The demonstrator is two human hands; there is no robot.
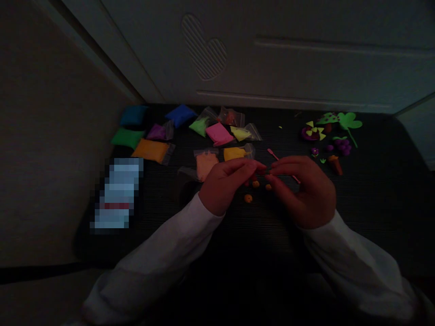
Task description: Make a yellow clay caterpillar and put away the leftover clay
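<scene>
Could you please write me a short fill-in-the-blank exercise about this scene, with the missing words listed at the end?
1. The raised, striped shape on the panel is a ____.
2. The yellow pieces sit in a dish coloured ____.
3. The pink stick is partly hidden by the person's ____ hand.
4. The small round piece nearest the picture's bottom edge is ____ in colour.

Missing words: heart; purple; right; orange.

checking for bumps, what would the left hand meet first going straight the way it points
Probably the right hand, whose fingertips face it closely, though dim light leaves depth unclear.
</scene>
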